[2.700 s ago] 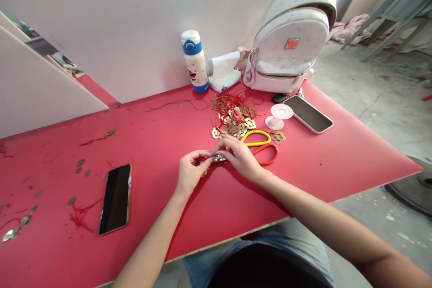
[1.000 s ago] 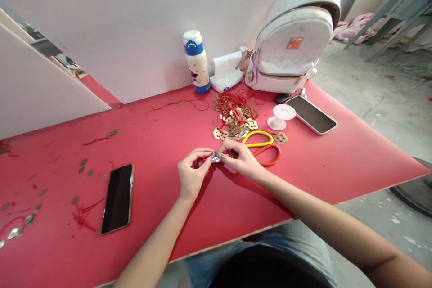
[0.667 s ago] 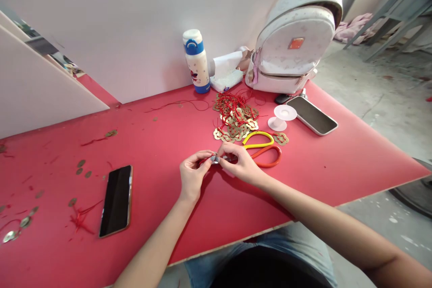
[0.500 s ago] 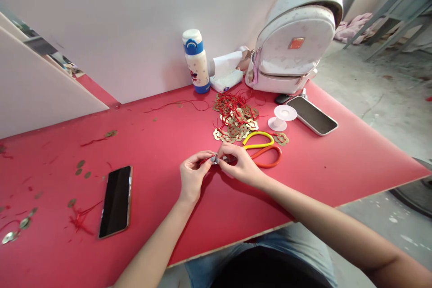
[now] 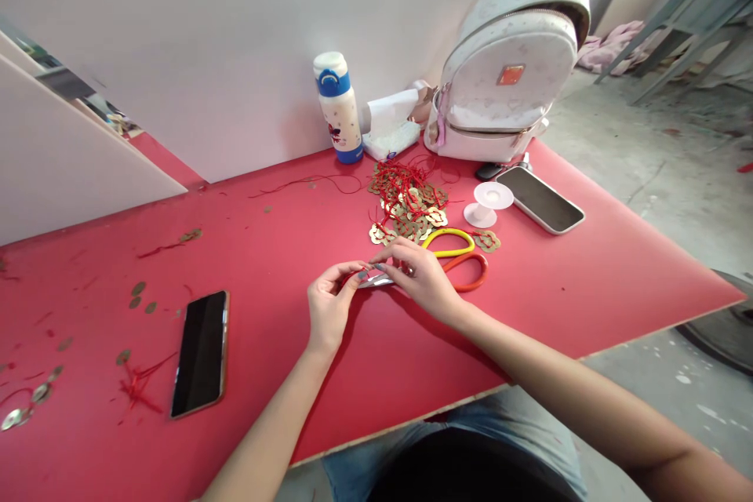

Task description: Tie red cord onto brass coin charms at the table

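Pinching, left hand: thumb and fingers closed on red cord, held over the red table.
Right hand: thumb and fingertips close together, gap narrow, just beside the left fingertips; cannot tell whether cord lies between them.
Red cord: at the left fingertips, mostly hidden by them.
Scissors: beneath the right hand, blades pointing toward the left hand, yellow and red handle loops exposed; contact with the hand cannot be confirmed.
Coin heap: gold-coloured, tied with red string, just beyond the hands; one coin cluster sits apart, right of the yellow loop.
Spool: pale, upright, just beside a white-edged phone.
Table rear: bottle upright, tissue pack, backpack.
Table left: dark phone, loose coins, red thread tangle.
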{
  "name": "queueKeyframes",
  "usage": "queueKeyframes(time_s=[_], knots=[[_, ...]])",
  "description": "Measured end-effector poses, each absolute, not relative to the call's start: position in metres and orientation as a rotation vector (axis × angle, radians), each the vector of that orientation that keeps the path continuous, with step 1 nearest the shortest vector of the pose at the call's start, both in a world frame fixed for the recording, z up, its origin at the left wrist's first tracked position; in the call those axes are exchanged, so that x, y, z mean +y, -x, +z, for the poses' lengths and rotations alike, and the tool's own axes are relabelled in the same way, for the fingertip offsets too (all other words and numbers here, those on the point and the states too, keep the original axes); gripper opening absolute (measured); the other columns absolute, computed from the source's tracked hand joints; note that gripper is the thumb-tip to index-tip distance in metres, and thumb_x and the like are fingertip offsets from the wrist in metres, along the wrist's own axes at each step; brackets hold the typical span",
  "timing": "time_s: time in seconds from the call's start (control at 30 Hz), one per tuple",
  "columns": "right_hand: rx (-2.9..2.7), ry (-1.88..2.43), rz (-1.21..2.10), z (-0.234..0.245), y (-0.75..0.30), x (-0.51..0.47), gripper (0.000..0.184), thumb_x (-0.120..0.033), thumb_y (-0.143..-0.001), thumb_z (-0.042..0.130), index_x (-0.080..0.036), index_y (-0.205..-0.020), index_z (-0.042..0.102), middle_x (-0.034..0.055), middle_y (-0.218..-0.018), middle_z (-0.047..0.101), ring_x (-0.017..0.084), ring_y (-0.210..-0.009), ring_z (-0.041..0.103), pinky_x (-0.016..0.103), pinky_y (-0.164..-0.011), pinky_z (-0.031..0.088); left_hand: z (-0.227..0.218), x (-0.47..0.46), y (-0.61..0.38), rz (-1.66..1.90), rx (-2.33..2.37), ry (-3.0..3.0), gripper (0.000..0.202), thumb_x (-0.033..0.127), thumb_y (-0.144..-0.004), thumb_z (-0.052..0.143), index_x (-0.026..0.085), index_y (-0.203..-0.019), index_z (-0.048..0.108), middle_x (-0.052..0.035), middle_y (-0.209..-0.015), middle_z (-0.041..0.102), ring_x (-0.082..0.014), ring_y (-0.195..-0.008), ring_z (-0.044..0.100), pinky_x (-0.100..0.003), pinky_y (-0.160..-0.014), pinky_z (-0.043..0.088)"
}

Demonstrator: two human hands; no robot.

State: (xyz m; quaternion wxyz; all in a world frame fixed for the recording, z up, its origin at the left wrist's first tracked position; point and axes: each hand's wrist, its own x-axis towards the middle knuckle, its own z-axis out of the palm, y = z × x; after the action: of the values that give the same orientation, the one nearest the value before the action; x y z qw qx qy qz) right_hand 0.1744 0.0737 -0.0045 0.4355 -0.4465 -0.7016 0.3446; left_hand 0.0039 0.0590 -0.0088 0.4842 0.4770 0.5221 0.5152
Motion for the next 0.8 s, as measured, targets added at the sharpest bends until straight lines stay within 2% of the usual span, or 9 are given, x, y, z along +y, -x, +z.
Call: queueKeyframes(time_s=[0.17, 0.8], knots=[[-1.695, 1.046, 0.803, -0.0072, -0.1738, 0.0712, 0.011, -0.02, -0.092, 0.06, -0.022, -0.09, 0.071, 0.004, -0.089, 0.061, 0.016, -0.075, 0.057, 0.027, -0.066, 0.047, -0.0082, 0.058, -0.0044, 1.216, 1.333, -1.205, 0.011, 0.028, -0.076, 0.071, 0.017, -0.08, 0.073, -0.0055, -0.079, 0.075, -0.019, -0.073, 0.07, -0.027, -0.067, 0.057], [-1.782, 1.04, 0.644, -0.0095, -0.1764, 0.0712, 0.012, -0.021, -0.092, 0.062, -0.024, -0.086, 0.071, 0.0048, -0.087, 0.062, 0.021, -0.085, 0.06, 0.032, -0.078, 0.048, -0.0091, 0.0542, -0.0037, 1.206, 1.431, -1.431, 0.011, 0.023, -0.076, 0.068, 0.019, -0.08, 0.077, -0.0036, -0.076, 0.074, -0.0171, -0.068, 0.065, -0.025, -0.065, 0.052]])
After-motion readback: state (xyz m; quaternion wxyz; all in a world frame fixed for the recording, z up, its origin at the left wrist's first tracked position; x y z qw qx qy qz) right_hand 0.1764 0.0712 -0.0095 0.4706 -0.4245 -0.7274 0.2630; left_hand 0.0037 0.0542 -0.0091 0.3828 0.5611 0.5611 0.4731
